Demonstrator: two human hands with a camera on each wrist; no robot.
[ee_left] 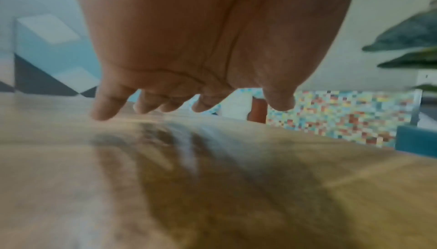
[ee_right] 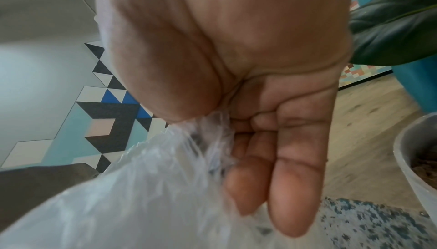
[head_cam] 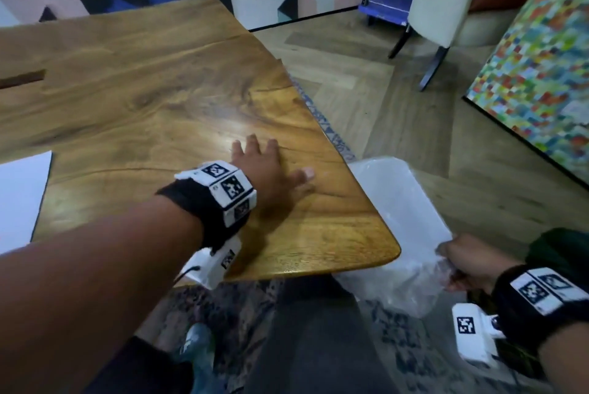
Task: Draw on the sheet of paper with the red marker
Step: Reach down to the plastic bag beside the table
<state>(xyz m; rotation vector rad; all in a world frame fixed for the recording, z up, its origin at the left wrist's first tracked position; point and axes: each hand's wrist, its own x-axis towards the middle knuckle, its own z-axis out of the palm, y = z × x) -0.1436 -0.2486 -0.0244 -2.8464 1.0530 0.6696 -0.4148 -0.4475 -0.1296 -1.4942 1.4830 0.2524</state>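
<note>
A white sheet of paper (head_cam: 19, 199) lies on the wooden table (head_cam: 153, 74) at the far left, partly cut off by the frame edge. No red marker shows in any view. My left hand (head_cam: 271, 161) is spread flat on the table near its right edge, fingers straight and holding nothing; the left wrist view shows the left hand (ee_left: 170, 103) just over the wood (ee_left: 212, 187). Past the table's near right corner, my right hand (head_cam: 459, 263) grips the bunched edge of a clear plastic bag (head_cam: 398, 212). In the right wrist view the bag (ee_right: 141, 187) is pinched by the right hand (ee_right: 236, 135).
A dark slot (head_cam: 22, 78) cuts the tabletop at far left. A white chair with dark legs (head_cam: 430, 52) and a colourful mosaic panel (head_cam: 541, 58) stand on the floor to the right. A potted plant (ee_right: 413, 159) sits by my right hand. My legs and a patterned rug are below.
</note>
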